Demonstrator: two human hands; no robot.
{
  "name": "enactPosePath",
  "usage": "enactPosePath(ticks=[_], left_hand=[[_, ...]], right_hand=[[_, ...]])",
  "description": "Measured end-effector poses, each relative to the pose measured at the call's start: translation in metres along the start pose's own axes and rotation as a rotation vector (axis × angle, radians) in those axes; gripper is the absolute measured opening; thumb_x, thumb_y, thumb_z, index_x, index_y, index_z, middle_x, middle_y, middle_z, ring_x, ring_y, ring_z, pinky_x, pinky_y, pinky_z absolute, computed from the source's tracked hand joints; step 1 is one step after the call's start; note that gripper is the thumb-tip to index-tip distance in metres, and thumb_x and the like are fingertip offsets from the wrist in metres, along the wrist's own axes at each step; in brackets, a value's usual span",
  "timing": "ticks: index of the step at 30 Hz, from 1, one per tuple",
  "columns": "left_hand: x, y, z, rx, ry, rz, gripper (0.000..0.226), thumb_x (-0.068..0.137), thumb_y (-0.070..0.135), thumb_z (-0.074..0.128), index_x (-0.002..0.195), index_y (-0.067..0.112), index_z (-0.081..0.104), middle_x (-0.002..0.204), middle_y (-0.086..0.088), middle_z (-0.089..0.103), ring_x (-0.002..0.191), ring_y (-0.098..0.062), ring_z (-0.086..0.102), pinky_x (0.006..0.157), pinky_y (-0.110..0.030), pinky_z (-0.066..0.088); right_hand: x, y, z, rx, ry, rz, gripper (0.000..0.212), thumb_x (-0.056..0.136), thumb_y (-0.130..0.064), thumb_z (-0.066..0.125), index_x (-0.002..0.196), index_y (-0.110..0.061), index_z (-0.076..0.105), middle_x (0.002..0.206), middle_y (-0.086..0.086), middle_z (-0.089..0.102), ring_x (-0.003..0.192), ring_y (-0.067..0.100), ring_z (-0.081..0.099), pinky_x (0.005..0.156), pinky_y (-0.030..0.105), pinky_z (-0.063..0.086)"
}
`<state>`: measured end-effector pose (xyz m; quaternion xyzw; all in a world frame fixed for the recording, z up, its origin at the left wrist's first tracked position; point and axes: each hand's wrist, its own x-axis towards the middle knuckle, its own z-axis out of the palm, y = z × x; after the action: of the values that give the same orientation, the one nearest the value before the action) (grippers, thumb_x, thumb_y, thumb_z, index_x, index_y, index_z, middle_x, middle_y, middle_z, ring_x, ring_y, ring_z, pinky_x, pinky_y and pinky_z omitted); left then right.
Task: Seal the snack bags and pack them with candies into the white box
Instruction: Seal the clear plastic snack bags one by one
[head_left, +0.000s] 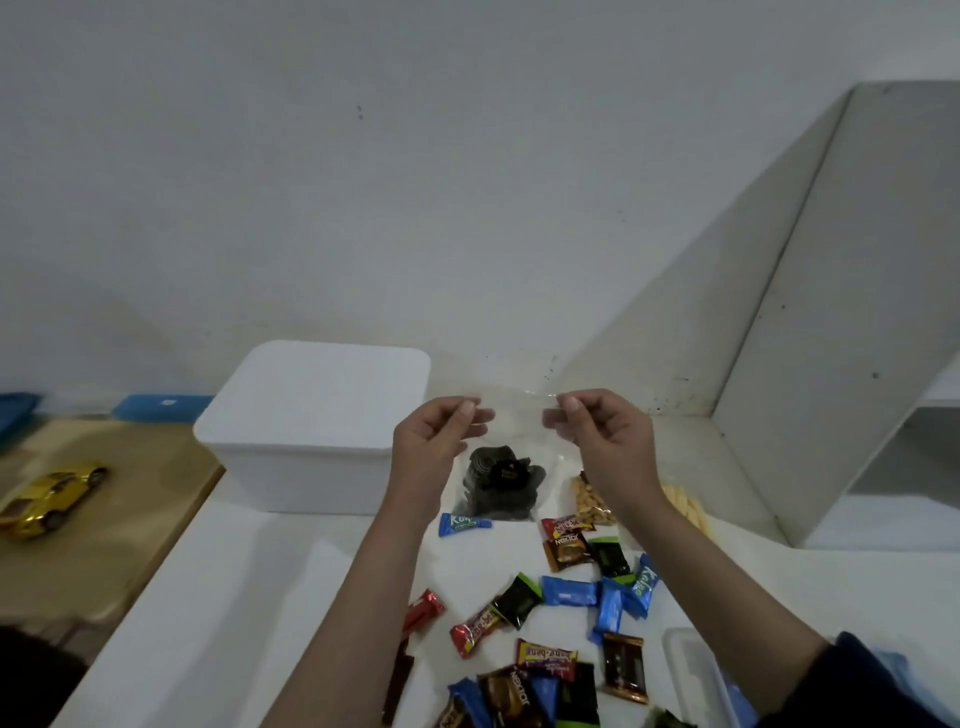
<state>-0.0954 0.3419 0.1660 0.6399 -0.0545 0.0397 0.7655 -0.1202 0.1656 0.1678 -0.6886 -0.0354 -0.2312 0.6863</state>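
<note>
I hold a clear snack bag (501, 480) with dark cookies in it upright above the white table (249, 582). My left hand (441, 434) pinches the bag's top edge at its left corner. My right hand (602, 431) pinches the same edge at its right corner. The white box (311, 426) stands with its lid on, just left of my left hand. Several wrapped candies (566, 592) in blue, red, black and brown lie scattered on the table below my hands. Two more snack bags, one with nuts (589, 501) and one with pale sticks (685, 506), lie behind my right wrist.
A clear plastic lid or container (696, 670) sits at the lower right by my right sleeve. A wooden surface to the left carries a golden toy car (52, 496). A white panel (779, 338) leans against the wall at the right. Blue items (161, 408) lie at the far left.
</note>
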Motion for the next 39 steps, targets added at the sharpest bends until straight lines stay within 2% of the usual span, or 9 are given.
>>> enactPosePath(ticks=[3, 7, 13, 18, 21, 25, 30, 33, 39], left_hand=[[-0.005, 0.018, -0.005, -0.006, -0.045, 0.008, 0.012, 0.092, 0.017, 0.057, 0.095, 0.016, 0.069, 0.082, 0.003, 0.074, 0.066, -0.008, 0.064, 0.067, -0.024, 0.047], [-0.009, 0.033, -0.006, 0.037, -0.081, 0.059, 0.014, 0.092, 0.013, 0.057, 0.085, 0.013, 0.069, 0.074, 0.006, 0.074, 0.060, -0.004, 0.061, 0.062, -0.020, 0.048], [-0.007, 0.044, -0.005, -0.022, -0.034, 0.107, 0.018, 0.092, 0.010, 0.056, 0.081, 0.012, 0.069, 0.069, 0.005, 0.072, 0.056, -0.004, 0.058, 0.055, -0.018, 0.049], [-0.005, 0.050, -0.002, -0.053, -0.034, 0.121, 0.018, 0.092, 0.011, 0.055, 0.081, 0.013, 0.070, 0.070, 0.004, 0.072, 0.057, -0.005, 0.058, 0.057, -0.018, 0.050], [-0.003, 0.052, 0.001, -0.079, -0.050, 0.124, 0.017, 0.092, 0.012, 0.055, 0.084, 0.012, 0.070, 0.071, 0.003, 0.073, 0.058, -0.006, 0.058, 0.057, -0.018, 0.050], [0.000, 0.054, 0.005, -0.118, -0.065, 0.114, 0.016, 0.092, 0.015, 0.056, 0.085, 0.013, 0.070, 0.071, 0.003, 0.073, 0.058, -0.005, 0.058, 0.056, -0.018, 0.049], [0.002, 0.055, 0.006, -0.157, -0.050, 0.086, 0.017, 0.085, 0.025, 0.059, 0.083, 0.011, 0.069, 0.072, 0.001, 0.073, 0.058, -0.005, 0.059, 0.056, -0.017, 0.050], [0.003, 0.055, 0.006, -0.155, -0.050, 0.084, 0.018, 0.083, 0.027, 0.061, 0.083, 0.011, 0.069, 0.072, 0.001, 0.073, 0.060, -0.006, 0.060, 0.057, -0.018, 0.051], [0.003, 0.052, -0.003, -0.138, -0.099, 0.090, 0.008, 0.087, 0.010, 0.060, 0.085, 0.005, 0.066, 0.076, -0.001, 0.075, 0.066, -0.008, 0.065, 0.063, -0.022, 0.056]], right_hand=[[-0.005, -0.013, 0.005, 0.070, 0.027, 0.000, 0.010, 0.091, -0.006, 0.058, 0.089, 0.000, 0.066, 0.077, 0.015, 0.070, 0.070, 0.020, 0.071, 0.070, 0.028, 0.059], [-0.009, -0.028, 0.011, 0.178, 0.059, 0.023, 0.010, 0.089, -0.003, 0.059, 0.081, -0.004, 0.065, 0.070, 0.011, 0.066, 0.061, 0.017, 0.069, 0.065, 0.026, 0.058], [-0.007, -0.040, 0.007, 0.272, -0.043, 0.046, 0.003, 0.084, -0.004, 0.064, 0.084, -0.001, 0.064, 0.074, 0.010, 0.071, 0.074, 0.023, 0.072, 0.073, 0.029, 0.059], [-0.002, -0.045, 0.001, 0.174, -0.098, -0.001, 0.008, 0.077, -0.006, 0.070, 0.085, -0.005, 0.068, 0.077, 0.005, 0.073, 0.083, 0.023, 0.071, 0.079, 0.032, 0.058], [0.003, -0.045, 0.001, 0.113, -0.061, -0.014, 0.002, 0.083, -0.005, 0.067, 0.082, -0.006, 0.068, 0.074, 0.004, 0.073, 0.079, 0.019, 0.071, 0.074, 0.031, 0.059], [0.009, -0.046, 0.001, 0.048, -0.034, -0.005, 0.007, 0.086, -0.009, 0.064, 0.080, -0.009, 0.066, 0.072, 0.004, 0.070, 0.075, 0.015, 0.070, 0.068, 0.028, 0.058], [0.010, -0.048, -0.001, 0.013, -0.104, -0.021, 0.012, 0.084, -0.005, 0.066, 0.076, -0.014, 0.067, 0.079, 0.008, 0.069, 0.082, 0.023, 0.066, 0.073, 0.036, 0.059], [0.011, -0.048, 0.001, -0.012, -0.095, -0.033, 0.010, 0.084, -0.005, 0.066, 0.077, -0.012, 0.066, 0.079, 0.011, 0.068, 0.080, 0.022, 0.066, 0.069, 0.032, 0.058], [0.014, -0.047, 0.006, 0.019, -0.038, -0.003, 0.008, 0.087, -0.004, 0.062, 0.080, -0.007, 0.063, 0.070, 0.008, 0.065, 0.067, 0.010, 0.068, 0.058, 0.025, 0.058]])
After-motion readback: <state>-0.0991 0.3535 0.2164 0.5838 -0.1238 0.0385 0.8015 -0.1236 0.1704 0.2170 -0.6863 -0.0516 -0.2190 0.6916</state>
